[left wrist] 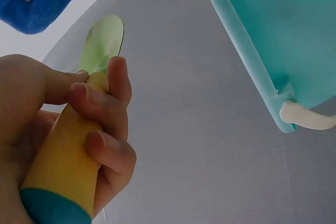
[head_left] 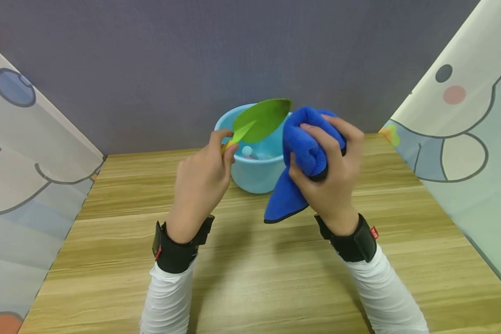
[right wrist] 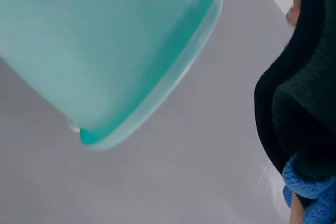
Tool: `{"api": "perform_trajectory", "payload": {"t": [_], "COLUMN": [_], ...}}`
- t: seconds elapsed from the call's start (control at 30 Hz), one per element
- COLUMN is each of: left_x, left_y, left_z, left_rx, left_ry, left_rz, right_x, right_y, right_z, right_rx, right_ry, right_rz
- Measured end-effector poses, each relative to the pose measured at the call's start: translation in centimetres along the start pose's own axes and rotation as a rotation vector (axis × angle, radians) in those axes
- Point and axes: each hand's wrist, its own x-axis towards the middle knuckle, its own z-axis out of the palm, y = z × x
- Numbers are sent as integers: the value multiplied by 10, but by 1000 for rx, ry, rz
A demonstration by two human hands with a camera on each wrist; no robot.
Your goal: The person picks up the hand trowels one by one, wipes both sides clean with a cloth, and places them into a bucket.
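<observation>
My left hand (head_left: 202,178) grips a small garden trowel (head_left: 269,119) by its yellow handle. The trowel's green leaf-shaped blade points up and right, overlapping the bucket's opening in the head view. In the left wrist view, fingers curl round the yellow handle (left wrist: 65,153), which ends in a teal cap. A bunched blue cloth (head_left: 300,134) with dark edging is held in my right hand (head_left: 335,169), fingers over its top and thumb in front. One corner of the cloth hangs down toward the left. Behind both hands stands a light blue bucket (head_left: 256,178).
Inside the bucket lie a pale blue ball (head_left: 247,150) and a small pinkish thing. A white handle (left wrist: 307,116) joins the bucket's rim. The wood-grain table (head_left: 250,287) meets a grey back panel (head_left: 171,69); cartoon-printed sheets (head_left: 463,139) stand along both sides.
</observation>
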Motion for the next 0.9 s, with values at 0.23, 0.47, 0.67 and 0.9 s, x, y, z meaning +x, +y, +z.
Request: {"api": "perform_trajectory", "payload": {"t": [0.23, 0.47, 0.67, 0.9], "left_x": [-1, -8, -8, -7], "left_y": [4, 12, 15, 14], "left_z": [1, -3, -3, 1], "left_rx": [12, -33, -110, -105], "left_ry": [-20, -86, -146, -127], "left_rz": [16, 233, 261, 276], "right_x": [-16, -24, -26, -26], "right_y": [-7, -8, -6, -8], "right_z": [9, 12, 11, 13], "right_rx": [-26, -134, -181, -205], "right_ry": [-175, -275, -275, -273], "right_rz": [-173, -231, -230, -231]}}
